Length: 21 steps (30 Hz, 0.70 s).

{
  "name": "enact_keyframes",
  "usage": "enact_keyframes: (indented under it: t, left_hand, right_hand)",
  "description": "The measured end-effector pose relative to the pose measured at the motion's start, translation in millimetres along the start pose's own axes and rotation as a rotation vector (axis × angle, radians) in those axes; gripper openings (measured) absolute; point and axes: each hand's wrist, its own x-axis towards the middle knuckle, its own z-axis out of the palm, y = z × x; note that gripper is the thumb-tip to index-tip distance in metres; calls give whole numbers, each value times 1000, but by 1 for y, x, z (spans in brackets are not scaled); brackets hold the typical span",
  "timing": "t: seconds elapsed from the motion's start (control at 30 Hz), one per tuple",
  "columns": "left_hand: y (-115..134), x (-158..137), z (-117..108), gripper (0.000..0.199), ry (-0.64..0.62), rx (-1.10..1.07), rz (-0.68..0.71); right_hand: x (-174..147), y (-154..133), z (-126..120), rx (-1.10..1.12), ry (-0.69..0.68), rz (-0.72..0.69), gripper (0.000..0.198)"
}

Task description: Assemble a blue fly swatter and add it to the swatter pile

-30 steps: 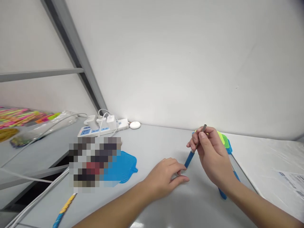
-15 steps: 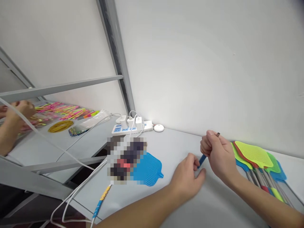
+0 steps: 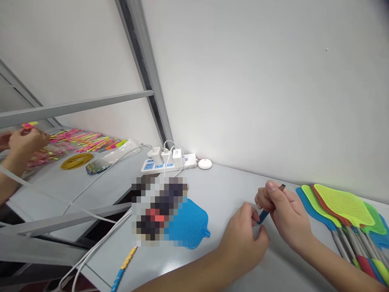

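Near the bench's (image 3: 225, 186) right side, the right hand (image 3: 284, 215) was clenched around a thin rod (image 3: 263, 215), whose dark metal tip poked out above the thumb while its blue lower end stuck out beneath the fist. The left hand (image 3: 244, 239) sat just beside it, thumb and forefinger pinched at that blue end; whether they actually gripped it could not be told. Right of the hands lay a fanned stack of swatters (image 3: 343, 207) in green, yellow, red and blue, handles pointing toward the person. Left of the hands, a loose blue swatter head (image 3: 191, 223) lay flat on the bench, partly behind a blurred patch. Farther back, a power strip (image 3: 168, 163) with white plugs and a small white puck (image 3: 204, 164) sat against the wall. On a neighbouring bench at far left, another person's hand (image 3: 26, 142) held bright sticks (image 3: 82, 140) above a heap of them, near a yellow ring (image 3: 76, 161).
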Motion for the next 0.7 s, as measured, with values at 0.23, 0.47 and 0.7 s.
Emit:
enact_keyframes:
  t: [0.23,0.47,0.7]
  left_hand:
    - [4,1,-1,14,-17,43,-11]
    - [6,2,0,13,-19,16,-10]
    - [4,2,1,13,-22,27,-9]
  right_hand:
    - [2,2,-11,-31,0,-39,46]
    - [0,2,-7,-66,-111,-10,45]
    - [-1,2,-14,-123,-84,-43,45]
